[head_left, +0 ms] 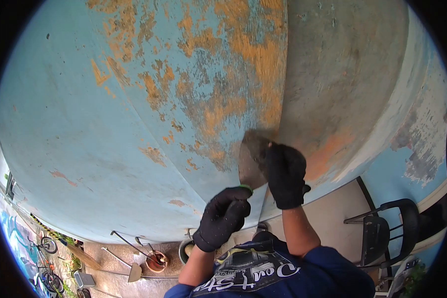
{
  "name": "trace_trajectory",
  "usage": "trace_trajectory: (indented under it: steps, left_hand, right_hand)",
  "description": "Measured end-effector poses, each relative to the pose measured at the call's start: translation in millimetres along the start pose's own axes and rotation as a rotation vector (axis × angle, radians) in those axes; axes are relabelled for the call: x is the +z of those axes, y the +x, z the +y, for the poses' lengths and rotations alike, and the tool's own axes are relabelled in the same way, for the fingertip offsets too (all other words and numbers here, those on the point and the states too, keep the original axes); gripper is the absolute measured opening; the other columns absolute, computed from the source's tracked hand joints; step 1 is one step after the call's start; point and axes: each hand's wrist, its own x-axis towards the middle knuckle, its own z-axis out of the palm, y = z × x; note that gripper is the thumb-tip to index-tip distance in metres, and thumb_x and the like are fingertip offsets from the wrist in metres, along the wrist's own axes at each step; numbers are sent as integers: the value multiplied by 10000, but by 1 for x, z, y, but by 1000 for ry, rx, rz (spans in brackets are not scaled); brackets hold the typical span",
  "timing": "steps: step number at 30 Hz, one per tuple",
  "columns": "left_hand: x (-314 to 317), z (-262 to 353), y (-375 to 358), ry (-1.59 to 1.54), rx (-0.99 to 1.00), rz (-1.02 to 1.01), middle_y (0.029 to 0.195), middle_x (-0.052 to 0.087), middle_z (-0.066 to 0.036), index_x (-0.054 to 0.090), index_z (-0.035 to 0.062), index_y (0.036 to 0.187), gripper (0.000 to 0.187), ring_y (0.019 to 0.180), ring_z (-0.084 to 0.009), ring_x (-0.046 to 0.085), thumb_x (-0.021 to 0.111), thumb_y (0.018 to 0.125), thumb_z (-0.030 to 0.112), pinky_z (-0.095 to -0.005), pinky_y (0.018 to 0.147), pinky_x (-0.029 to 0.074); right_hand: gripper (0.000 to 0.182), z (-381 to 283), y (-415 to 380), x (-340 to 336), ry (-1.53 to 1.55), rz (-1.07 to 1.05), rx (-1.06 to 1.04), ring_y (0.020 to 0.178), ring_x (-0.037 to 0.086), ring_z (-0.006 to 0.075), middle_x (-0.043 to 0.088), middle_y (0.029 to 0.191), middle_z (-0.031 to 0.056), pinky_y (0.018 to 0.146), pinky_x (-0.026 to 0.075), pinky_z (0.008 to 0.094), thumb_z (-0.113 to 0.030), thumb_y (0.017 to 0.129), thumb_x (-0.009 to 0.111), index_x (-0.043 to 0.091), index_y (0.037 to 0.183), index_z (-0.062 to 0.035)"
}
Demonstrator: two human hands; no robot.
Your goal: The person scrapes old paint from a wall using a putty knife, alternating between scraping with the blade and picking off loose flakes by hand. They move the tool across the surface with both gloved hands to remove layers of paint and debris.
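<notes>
My right hand [284, 174], in a black glove, is closed at the right edge of a thin dark brown sheet [250, 161]. The sheet stands in front of the wall [109, 134], and its upper part is smeared by motion; its exact kind does not show. Lower and to the left, my left hand [222, 218] has its gloved fingers curled together. A small green bit [245, 188] shows at its fingertips, close to the sheet's lower corner. What the left fingers hold is mostly hidden. Light blue paint on the wall is worn to orange and grey patches.
A grey bare stretch of wall [342, 74] lies to the right. Black chairs [380, 233] stand at the lower right. On the floor at lower left are a terracotta pot [157, 262], a long-handled scraper [134, 272] and a grey box [84, 279]. Bicycles [47, 270] stand farther left.
</notes>
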Motion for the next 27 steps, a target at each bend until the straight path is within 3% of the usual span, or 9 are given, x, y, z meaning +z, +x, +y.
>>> trace_trajectory:
  steps: [5,7,11,17,23,27]
  left_hand:
    - [0,3,3,15,-3,-11,828,613,-2,623,53,1228,243,608,-23,461,590,988,75,-199,534,370]
    - [5,8,7,-14,71,-37,837,616,-7,623,54,1229,244,606,-24,459,590,989,76,-201,534,371]
    - [-1,-3,-1,5,-26,-3,852,614,-5,622,52,1223,237,606,-24,458,591,989,74,-200,540,377]
    - [7,1,2,-9,51,7,848,614,0,609,52,1234,248,604,-24,465,589,987,60,-201,535,377]
    - [-1,-4,-1,28,-40,31,838,618,-11,614,49,1226,239,601,-30,466,585,989,62,-200,534,370]
    - [6,9,6,8,83,6,834,617,-14,617,45,1222,237,606,-34,467,589,988,61,-201,536,374]
  right_hand:
    - [343,-3,6,1,77,-2,102,609,494,87,567,611,22,573,414,322,-206,1002,607,617,741,15]
    - [337,-13,17,-3,1,-15,-16,608,502,88,568,608,24,572,415,323,-203,998,614,622,742,17]
    - [335,3,2,0,57,-2,37,587,497,110,569,603,37,570,412,330,-202,994,617,623,737,13]
    - [328,-5,12,-1,-39,-40,-46,586,514,133,596,622,69,576,420,330,-203,993,620,637,742,8]
    - [338,12,1,1,28,-21,-13,600,505,100,594,625,38,575,420,321,-199,1000,611,626,734,9]
    - [331,-2,16,1,47,-33,10,611,507,76,605,639,29,578,425,312,-202,997,619,633,745,13]
